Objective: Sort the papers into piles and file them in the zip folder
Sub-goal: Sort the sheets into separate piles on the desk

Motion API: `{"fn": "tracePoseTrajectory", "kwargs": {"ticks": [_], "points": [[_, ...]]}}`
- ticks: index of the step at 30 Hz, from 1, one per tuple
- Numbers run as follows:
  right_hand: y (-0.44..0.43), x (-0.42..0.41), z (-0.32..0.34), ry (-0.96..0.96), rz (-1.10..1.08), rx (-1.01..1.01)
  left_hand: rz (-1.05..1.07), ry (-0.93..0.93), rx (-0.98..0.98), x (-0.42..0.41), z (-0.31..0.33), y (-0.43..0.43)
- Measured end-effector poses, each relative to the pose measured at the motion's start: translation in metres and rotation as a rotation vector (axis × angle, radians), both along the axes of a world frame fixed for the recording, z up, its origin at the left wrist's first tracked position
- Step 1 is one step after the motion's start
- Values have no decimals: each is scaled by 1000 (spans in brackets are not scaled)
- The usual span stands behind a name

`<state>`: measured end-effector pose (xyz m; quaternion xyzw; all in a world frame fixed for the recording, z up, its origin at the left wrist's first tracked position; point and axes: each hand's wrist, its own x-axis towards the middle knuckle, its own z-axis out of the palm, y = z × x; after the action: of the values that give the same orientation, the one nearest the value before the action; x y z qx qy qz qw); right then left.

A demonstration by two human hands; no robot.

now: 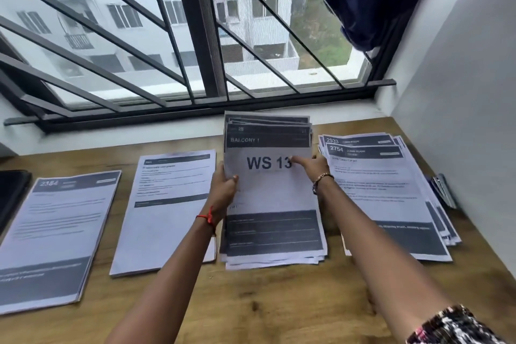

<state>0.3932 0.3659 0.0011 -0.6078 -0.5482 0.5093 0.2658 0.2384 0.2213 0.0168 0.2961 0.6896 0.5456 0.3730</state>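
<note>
From the head camera, four piles of printed papers lie in a row across the wooden bench (279, 301) under a barred window (195, 36). Both hands are on the third pile from the left, the "WS 13" stack (272, 195), whose far end is tipped up off the bench towards the window while its near end rests down. The left hand (223, 185) grips the stack's left edge, thumb on the face of the top sheet and fingers curled behind. The right hand (314, 166) is at the right edge, thumb pressed flat across the front by the printed number; its other fingers are hidden behind the sheets.

The stack's long axis runs straight away from the person, dead ahead between the two forearms — neither hand is clearly nearer. To the left lie the "2384" pile (55, 232) and a thinner pile (170, 204); to the right, touching or nearly so, the fanned "2754" pile (388, 198). A dark object (11, 192) at the bench's far left edge may be the zip folder — I cannot tell.
</note>
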Motion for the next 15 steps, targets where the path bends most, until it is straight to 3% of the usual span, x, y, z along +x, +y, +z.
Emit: {"fn": "tracePoseTrajectory", "kwargs": {"ticks": [4,10,13,15], "points": [[4,1,35,177,-25,148,36,17,170,-3,33,4],[-23,-6,89,320,-203,643,91,180,415,1,53,8],[-42,-4,76,291,-210,722,81,172,417,11,38,-2],[-52,-1,54,215,-187,670,72,204,351,14,21,-9]]}}
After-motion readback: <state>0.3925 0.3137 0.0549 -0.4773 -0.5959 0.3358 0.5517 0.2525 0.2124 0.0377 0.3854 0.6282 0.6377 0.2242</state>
